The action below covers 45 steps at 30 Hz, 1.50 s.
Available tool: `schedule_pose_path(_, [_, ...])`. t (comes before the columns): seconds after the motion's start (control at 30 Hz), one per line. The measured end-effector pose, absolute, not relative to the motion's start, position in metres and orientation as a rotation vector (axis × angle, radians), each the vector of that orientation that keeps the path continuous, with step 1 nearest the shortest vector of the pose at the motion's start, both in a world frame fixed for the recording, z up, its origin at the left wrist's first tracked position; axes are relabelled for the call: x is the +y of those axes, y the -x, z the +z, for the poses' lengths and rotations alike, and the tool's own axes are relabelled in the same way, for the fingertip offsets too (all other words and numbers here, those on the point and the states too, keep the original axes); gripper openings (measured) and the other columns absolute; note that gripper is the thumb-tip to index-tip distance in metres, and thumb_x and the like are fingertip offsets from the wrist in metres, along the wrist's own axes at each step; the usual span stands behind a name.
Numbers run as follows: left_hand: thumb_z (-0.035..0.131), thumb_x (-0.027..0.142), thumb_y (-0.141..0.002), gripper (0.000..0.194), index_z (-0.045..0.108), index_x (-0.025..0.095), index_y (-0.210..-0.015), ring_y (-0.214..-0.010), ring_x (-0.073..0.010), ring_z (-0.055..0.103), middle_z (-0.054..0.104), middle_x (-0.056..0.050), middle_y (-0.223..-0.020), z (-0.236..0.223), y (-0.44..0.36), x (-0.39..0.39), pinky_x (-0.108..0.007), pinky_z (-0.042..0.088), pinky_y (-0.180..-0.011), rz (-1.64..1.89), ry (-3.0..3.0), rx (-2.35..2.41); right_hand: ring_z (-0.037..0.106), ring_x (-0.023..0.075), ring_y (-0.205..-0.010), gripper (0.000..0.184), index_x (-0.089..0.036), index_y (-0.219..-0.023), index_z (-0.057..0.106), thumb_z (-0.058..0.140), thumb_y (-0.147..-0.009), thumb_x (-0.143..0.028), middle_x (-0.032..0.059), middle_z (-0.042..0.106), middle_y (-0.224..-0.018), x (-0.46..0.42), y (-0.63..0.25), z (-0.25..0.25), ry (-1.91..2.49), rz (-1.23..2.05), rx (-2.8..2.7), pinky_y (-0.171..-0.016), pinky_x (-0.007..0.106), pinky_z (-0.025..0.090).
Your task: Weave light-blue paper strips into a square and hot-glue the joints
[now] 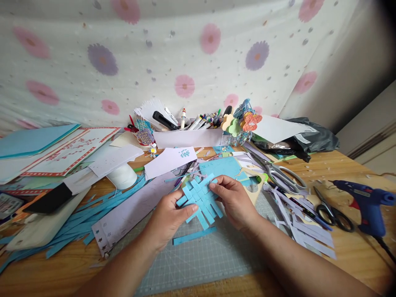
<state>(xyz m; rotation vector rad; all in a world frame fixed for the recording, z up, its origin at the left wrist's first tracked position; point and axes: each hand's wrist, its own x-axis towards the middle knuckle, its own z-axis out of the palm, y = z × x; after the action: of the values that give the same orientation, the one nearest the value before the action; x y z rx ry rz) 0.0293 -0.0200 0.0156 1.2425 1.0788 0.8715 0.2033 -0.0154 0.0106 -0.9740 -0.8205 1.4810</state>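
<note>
A small mat of woven blue paper strips (200, 199) is held up between both hands, its strip ends sticking out unevenly on every side. My left hand (173, 214) pinches its left edge, thumb lying on top. At its upper right, my right hand (233, 198) grips a corner between thumb and fingers. Below the weave, a loose blue paper strip (194, 236) lies on the grey cutting mat (185, 264). Behind the hands sits a piece of blue paper (221, 167). The fingers under the weave are mostly hidden.
Blue strips (77, 220) and a spool of white thread (123, 176) lie left. On the right are large scissors (283, 175), black-handled scissors (334, 212), purple paper scraps (309, 231) and a blue glue gun (368, 202). A pen box (188, 138) stands behind.
</note>
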Motion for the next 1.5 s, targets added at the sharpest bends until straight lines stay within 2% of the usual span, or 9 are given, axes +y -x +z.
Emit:
schedule_pose_path(0.1, [0.072, 0.035, -0.071, 0.028, 0.065, 0.014, -0.089, -0.073, -0.0152, 0.056, 0.065, -0.002, -0.079, 0.019, -0.028, -0.02, -0.025, 0.045, -0.067, 0.908, -1.201, 1.017, 0.039, 0.0066, -0.053, 0.031, -0.015, -0.064, 0.055, 0.077, -0.063, -0.037, -0.0051, 0.048, -0.058, -0.015, -0.204, 0.01, 0.996, 1.471, -0.846, -0.052, 0.02, 0.031])
schedule_pose_path(0.23, [0.072, 0.039, -0.07, 0.029, 0.062, 0.014, -0.083, -0.061, -0.0116, 0.052, 0.061, 0.001, -0.07, 0.016, -0.029, -0.019, -0.022, 0.042, -0.057, 0.923, -1.156, 1.032, 0.038, 0.0066, -0.052, 0.03, -0.015, -0.064, 0.054, 0.075, -0.065, -0.036, -0.0041, 0.05, -0.059, -0.014, -0.203, 0.009, 1.024, 1.492, -0.909, -0.05, 0.02, 0.029])
schedule_pose_path(0.47, [0.071, 0.04, -0.071, 0.031, 0.062, 0.012, -0.082, -0.053, -0.0104, 0.049, 0.059, 0.001, -0.064, 0.005, -0.032, -0.021, -0.022, 0.038, -0.05, 0.952, -1.148, 1.135, 0.037, 0.0074, -0.053, 0.027, -0.017, -0.065, 0.051, 0.072, -0.064, -0.034, -0.0054, 0.047, -0.059, -0.018, -0.198, 0.009, 1.03, 1.517, -0.991, -0.051, 0.021, 0.029])
schedule_pose_path(1.0, [0.073, 0.04, -0.067, 0.03, 0.059, 0.013, -0.067, -0.049, -0.0093, 0.045, 0.055, 0.002, -0.057, 0.008, -0.034, -0.022, -0.022, 0.037, -0.048, 0.957, -1.12, 1.147, 0.035, 0.0079, -0.051, 0.023, -0.018, -0.065, 0.05, 0.066, -0.066, -0.034, -0.0053, 0.045, -0.058, -0.017, -0.201, 0.007, 1.139, 1.424, -1.126, -0.047, 0.021, 0.028])
schedule_pose_path(1.17, [0.073, 0.037, -0.067, 0.028, 0.06, 0.013, -0.07, -0.05, -0.0095, 0.047, 0.057, 0.002, -0.059, 0.01, -0.034, -0.022, -0.022, 0.038, -0.048, 0.946, -1.077, 1.143, 0.037, 0.0085, -0.053, 0.019, -0.017, -0.064, 0.052, 0.064, -0.066, -0.031, -0.0036, 0.048, -0.06, -0.016, -0.202, 0.006, 1.143, 1.385, -1.165, -0.049, 0.022, 0.03])
schedule_pose_path(1.33, [0.075, 0.037, -0.065, 0.028, 0.061, 0.012, -0.069, -0.05, -0.0094, 0.048, 0.058, 0.001, -0.06, 0.011, -0.034, -0.022, -0.021, 0.038, -0.048, 0.943, -1.071, 1.12, 0.039, 0.0091, -0.054, 0.02, -0.017, -0.064, 0.055, 0.069, -0.064, -0.032, -0.0033, 0.05, -0.059, -0.018, -0.202, 0.01, 1.086, 1.458, -1.099, -0.051, 0.021, 0.032])
schedule_pose_path(1.5, [0.075, 0.037, -0.065, 0.029, 0.062, 0.013, -0.071, -0.053, -0.0091, 0.047, 0.058, 0.001, -0.062, 0.012, -0.034, -0.022, -0.021, 0.039, -0.049, 0.896, -1.091, 1.095, 0.039, 0.0082, -0.052, 0.029, -0.017, -0.063, 0.053, 0.073, -0.064, -0.039, -0.0047, 0.049, -0.059, -0.018, -0.198, 0.009, 1.017, 1.533, -1.027, -0.05, 0.021, 0.032])
